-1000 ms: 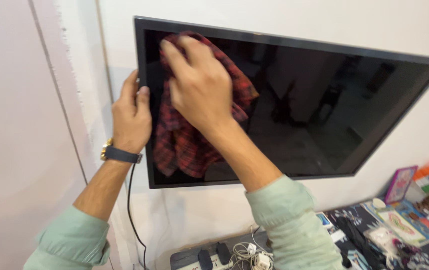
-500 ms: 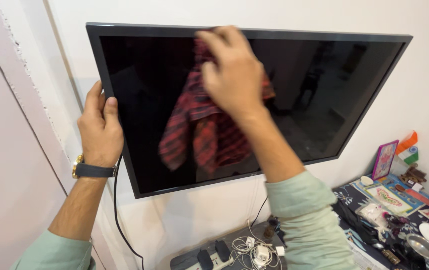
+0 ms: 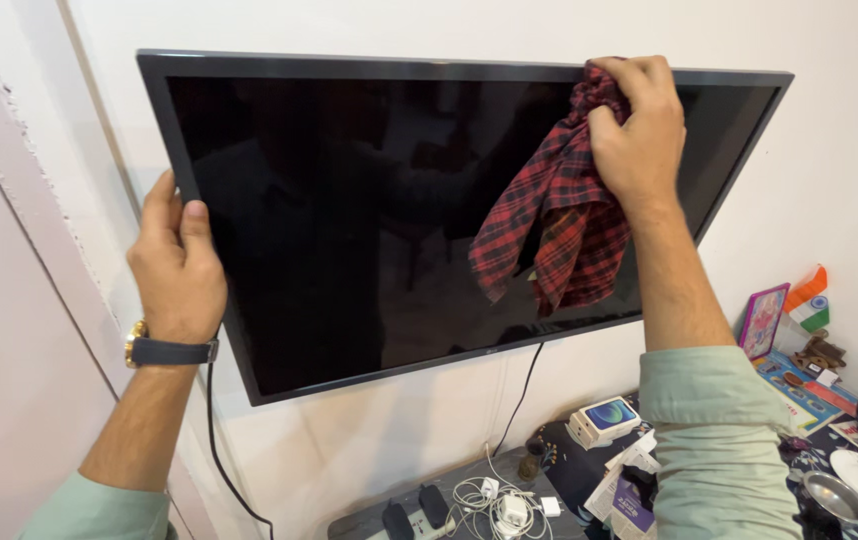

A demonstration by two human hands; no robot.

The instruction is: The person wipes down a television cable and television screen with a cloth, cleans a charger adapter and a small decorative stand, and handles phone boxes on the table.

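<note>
A black flat television (image 3: 349, 220) hangs on a white wall, its screen dark. My right hand (image 3: 634, 130) presses a red and black checked cloth (image 3: 559, 215) against the upper right part of the screen, near the top edge; the cloth hangs down below my fingers. My left hand (image 3: 177, 265) grips the television's left edge, thumb on the front of the frame. A watch with a dark strap (image 3: 169, 350) is on my left wrist. Both arms wear pale green sleeves.
Below the television a table (image 3: 559, 470) holds a small box with a blue picture (image 3: 606, 420), white cables and chargers (image 3: 494, 498), papers, a framed picture (image 3: 763, 320), a small flag (image 3: 809, 300) and a metal dish (image 3: 834, 497). Black cables (image 3: 214, 440) hang from the set.
My right hand has carried the cloth from the upper left of the screen across to the upper right. My left hand has stayed on the left edge. The view has shifted.
</note>
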